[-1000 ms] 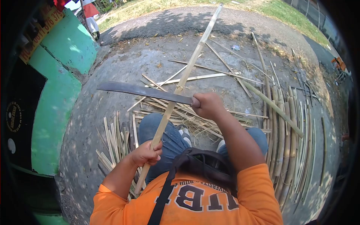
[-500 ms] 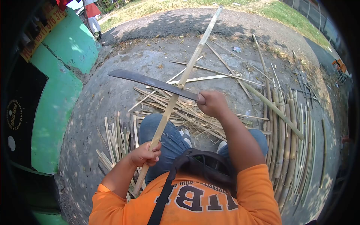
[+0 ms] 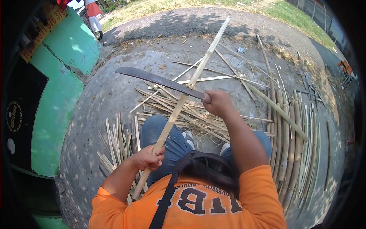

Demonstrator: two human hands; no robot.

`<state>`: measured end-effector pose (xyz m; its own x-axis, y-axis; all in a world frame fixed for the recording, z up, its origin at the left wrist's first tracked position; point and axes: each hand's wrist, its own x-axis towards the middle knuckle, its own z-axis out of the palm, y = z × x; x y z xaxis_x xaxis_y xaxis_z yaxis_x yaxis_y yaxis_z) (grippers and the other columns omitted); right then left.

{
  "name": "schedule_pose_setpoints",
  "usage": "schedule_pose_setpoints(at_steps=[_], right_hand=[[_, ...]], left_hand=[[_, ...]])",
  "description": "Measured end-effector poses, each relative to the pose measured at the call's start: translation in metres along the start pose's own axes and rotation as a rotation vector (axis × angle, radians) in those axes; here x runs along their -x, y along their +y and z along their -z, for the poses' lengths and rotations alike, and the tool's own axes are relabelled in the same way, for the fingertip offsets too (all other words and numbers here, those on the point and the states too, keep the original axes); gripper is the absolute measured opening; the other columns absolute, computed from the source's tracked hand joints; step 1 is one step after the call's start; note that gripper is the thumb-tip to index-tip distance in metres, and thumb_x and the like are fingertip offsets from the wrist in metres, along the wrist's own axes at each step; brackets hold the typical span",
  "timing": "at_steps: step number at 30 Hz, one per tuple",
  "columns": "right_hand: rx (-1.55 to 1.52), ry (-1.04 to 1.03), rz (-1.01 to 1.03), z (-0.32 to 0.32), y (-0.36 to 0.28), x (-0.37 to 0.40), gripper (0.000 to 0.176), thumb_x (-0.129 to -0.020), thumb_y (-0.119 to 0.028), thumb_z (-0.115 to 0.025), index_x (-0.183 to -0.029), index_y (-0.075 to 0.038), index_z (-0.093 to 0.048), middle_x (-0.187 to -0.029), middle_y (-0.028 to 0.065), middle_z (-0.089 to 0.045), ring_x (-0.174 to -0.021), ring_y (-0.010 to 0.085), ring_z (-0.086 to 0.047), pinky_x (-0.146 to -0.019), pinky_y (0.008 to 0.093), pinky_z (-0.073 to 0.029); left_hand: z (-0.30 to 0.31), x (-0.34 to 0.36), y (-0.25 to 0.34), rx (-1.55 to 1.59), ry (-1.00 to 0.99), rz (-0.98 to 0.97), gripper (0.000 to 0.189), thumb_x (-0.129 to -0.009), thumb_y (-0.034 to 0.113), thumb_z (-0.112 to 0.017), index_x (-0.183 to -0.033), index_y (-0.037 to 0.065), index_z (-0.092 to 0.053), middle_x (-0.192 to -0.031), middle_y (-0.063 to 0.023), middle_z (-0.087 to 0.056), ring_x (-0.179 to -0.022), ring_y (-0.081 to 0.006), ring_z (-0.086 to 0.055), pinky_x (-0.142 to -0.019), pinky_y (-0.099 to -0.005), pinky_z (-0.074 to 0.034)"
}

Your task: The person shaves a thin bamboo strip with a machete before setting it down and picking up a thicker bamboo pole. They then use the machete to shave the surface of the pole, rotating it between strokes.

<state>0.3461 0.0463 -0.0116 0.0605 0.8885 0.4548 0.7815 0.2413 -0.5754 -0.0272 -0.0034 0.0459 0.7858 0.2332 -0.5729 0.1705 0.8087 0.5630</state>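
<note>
The left hand (image 3: 149,157) is gripping a split bamboo strip (image 3: 171,122), while the right hand (image 3: 218,103) is holding a machete (image 3: 160,81) crossing over it. Bamboo poles (image 3: 295,141) are lying on the ground (image 3: 105,95) at right; loose strips (image 3: 202,119) are lying beyond the knees (image 3: 154,128).

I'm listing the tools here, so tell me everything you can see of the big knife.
The big knife has a long, dark, metal-looking blade with a curved tip, and a brownish handle, mostly hidden in the right hand. The blade points leftward in the view, tip farther up the picture, and passes in front of the pale strip held in the left hand. Whether blade and strip touch is unclear.
</note>
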Motion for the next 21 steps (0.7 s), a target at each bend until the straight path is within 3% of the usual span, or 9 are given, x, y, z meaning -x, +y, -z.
schedule_pose_setpoints(at_steps=[4,5,9,12,14,19,21], right_hand=[[-0.007,-0.043,0.095,-0.005,-0.022,0.007,0.012,-0.082,-0.022,-0.069,-0.083,-0.01,-0.066,-0.073,0.0168,-0.066,-0.07,0.0427,-0.064,-0.064,0.0522,-0.052],[0.012,-0.133,0.123,-0.004,-0.034,0.009,0.014,-0.079,-0.026,-0.072,-0.084,-0.014,-0.068,-0.072,0.0142,-0.068,-0.071,0.04,-0.067,-0.066,0.052,-0.054],[0.013,-0.193,0.409,-0.019,-0.062,0.018,0.013,-0.07,-0.024,-0.073,-0.076,-0.015,-0.065,-0.067,0.009,-0.067,-0.067,0.0354,-0.068,-0.062,0.0476,-0.052],[0.008,-0.098,0.336,-0.012,-0.039,0.01,0.013,-0.074,-0.02,-0.072,-0.074,-0.013,-0.061,-0.066,0.012,-0.062,-0.064,0.0391,-0.063,-0.061,0.0483,-0.05],[0.008,0.009,-0.041,-0.002,-0.007,-0.001,0.015,-0.08,-0.022,-0.069,-0.079,-0.008,-0.063,-0.073,0.0175,-0.065,-0.071,0.0448,-0.063,-0.064,0.0522,-0.051],[0.027,0.041,-0.063,-0.008,0.0,0.005,0.014,-0.083,-0.024,-0.07,-0.084,-0.01,-0.067,-0.075,0.0179,-0.066,-0.073,0.0444,-0.064,-0.065,0.0519,-0.052],[0.027,-0.062,0.011,-0.014,-0.016,0.008,0.017,-0.08,-0.027,-0.072,-0.085,-0.012,-0.068,-0.076,0.0163,-0.068,-0.075,0.0421,-0.067,-0.068,0.052,-0.054]], left_hand=[[0.015,-0.007,-0.004,-0.014,0.002,-0.013,0.038,-0.083,-0.013,-0.061,-0.088,0.017,-0.039,-0.069,0.0059,-0.038,-0.047,-0.0042,-0.029,-0.043,-0.024,-0.021],[0.012,-0.007,-0.006,-0.012,-0.001,-0.027,0.038,-0.083,-0.013,-0.061,-0.088,0.017,-0.039,-0.069,0.0058,-0.038,-0.047,-0.0042,-0.029,-0.043,-0.024,-0.021],[0.005,-0.013,-0.001,-0.008,0.01,-0.026,0.038,-0.082,-0.013,-0.062,-0.088,0.017,-0.039,-0.068,0.0059,-0.038,-0.048,-0.0043,-0.03,-0.043,-0.0244,-0.021],[0.008,-0.007,-0.008,0.019,-0.016,0.002,0.039,-0.082,-0.013,-0.062,-0.088,0.018,-0.039,-0.068,0.006,-0.038,-0.048,-0.0043,-0.03,-0.043,-0.0246,-0.022],[0.015,0.007,-0.013,0.042,-0.027,0.025,0.039,-0.081,-0.014,-0.062,-0.088,0.018,-0.039,-0.068,0.006,-0.038,-0.047,-0.0044,-0.031,-0.042,-0.0247,-0.022],[0.017,0.022,0.002,-0.031,0.07,0.02,0.04,-0.081,-0.013,-0.064,-0.088,0.017,-0.039,-0.068,0.0057,-0.039,-0.047,-0.0043,-0.031,-0.042,-0.0243,-0.023],[0.022,0.021,-0.001,-0.035,0.089,0.011,0.04,-0.081,-0.013,-0.064,-0.088,0.017,-0.039,-0.068,0.0057,-0.039,-0.047,-0.0043,-0.031,-0.042,-0.0243,-0.023]])
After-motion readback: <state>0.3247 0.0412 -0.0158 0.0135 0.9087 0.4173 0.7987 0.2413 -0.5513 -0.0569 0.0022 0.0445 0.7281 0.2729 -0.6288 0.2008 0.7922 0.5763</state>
